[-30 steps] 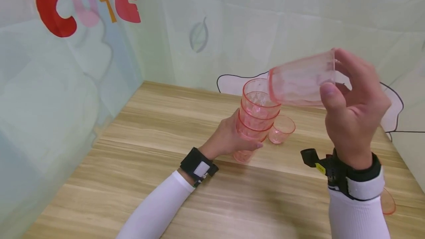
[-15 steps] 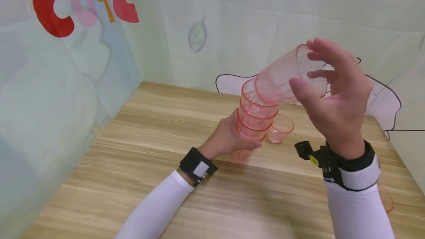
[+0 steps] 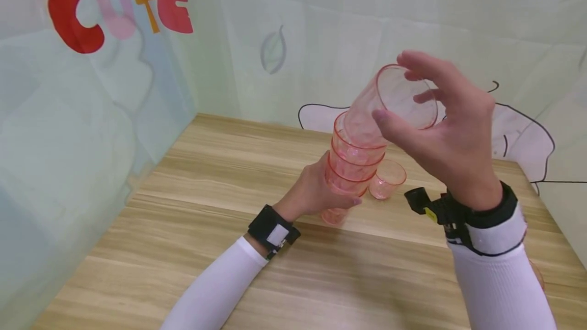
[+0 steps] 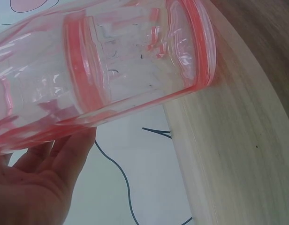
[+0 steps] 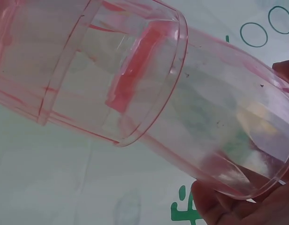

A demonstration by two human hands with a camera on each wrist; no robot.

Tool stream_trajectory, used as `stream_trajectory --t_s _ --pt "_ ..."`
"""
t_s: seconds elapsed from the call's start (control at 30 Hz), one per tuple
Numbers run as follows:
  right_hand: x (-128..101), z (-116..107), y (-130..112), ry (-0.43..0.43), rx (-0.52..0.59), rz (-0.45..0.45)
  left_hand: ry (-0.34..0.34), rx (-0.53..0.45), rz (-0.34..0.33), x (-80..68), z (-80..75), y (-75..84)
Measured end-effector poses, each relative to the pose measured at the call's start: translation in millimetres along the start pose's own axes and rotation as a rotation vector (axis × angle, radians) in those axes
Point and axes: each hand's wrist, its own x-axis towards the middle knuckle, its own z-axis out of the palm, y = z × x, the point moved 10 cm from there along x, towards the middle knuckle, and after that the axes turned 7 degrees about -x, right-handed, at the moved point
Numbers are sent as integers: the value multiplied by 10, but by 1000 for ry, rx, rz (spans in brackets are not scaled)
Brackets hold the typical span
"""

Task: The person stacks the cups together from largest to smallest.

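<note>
My left hand (image 3: 316, 190) grips a stack of clear pink tumblers (image 3: 353, 169) near its lower part, holding it tilted above the table. In my right hand (image 3: 451, 126) is another clear pink tumbler (image 3: 367, 106), held near its rim between thumb and fingers. This tumbler leans, with its base inside the mouth of the topmost stacked one. In the right wrist view the held tumbler (image 5: 215, 108) enters the stack's rim at a slant. Seen from the left wrist, the stack (image 4: 130, 61) shows several nested layers above the fingers.
A small pink cup (image 3: 387, 182) stands on the wooden table (image 3: 220, 167) just right of the stack. Part of another pink rim (image 3: 537, 274) shows beside the right sleeve. Printed cloth walls (image 3: 344, 39) border the table at the back and sides.
My right hand has moved left and slightly up, tipping its tumbler more upright and bringing the base into the stack's mouth. The left hand and the stack stay almost still.
</note>
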Motion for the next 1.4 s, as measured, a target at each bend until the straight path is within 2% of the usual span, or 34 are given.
stream_trajectory --t_s 0.1,0.33,0.6,1.07,1.4 --pt "15 28 -20 -34 -29 -23 8 -2 6 -5 0 -4" --pt "44 88 10 -53 -26 21 8 -6 14 -8 5 0" --pt "69 187 -25 -143 -74 -66 8 -18 23 -15 1 -2" --pt "33 297 26 -195 -83 -5 -23 -11 55 -7 22 34" --pt "1 403 77 -256 -107 14 -15 7 33 -6 12 24"
